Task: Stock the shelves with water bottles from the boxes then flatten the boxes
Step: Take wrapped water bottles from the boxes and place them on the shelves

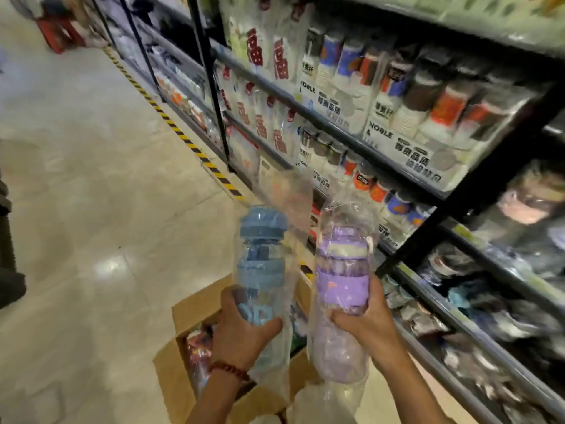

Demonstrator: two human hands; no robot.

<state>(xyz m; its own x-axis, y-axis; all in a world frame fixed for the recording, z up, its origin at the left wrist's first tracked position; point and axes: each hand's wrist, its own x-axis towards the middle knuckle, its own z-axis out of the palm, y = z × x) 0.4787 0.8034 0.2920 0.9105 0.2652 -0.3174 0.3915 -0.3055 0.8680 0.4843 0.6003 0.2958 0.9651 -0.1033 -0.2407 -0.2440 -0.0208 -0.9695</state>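
Observation:
My left hand grips a blue water bottle in a clear plastic bag, held upright. My right hand grips a purple water bottle, also in a clear bag, beside the blue one. Both bottles are held above an open cardboard box on the floor, which holds more wrapped items. The shelves to the right are packed with boxed and wrapped bottles.
A black shelf upright crosses diagonally just right of the purple bottle. Yellow-black tape marks the floor along the shelf base. The tiled aisle opens to the left. A red stool stands far up the aisle.

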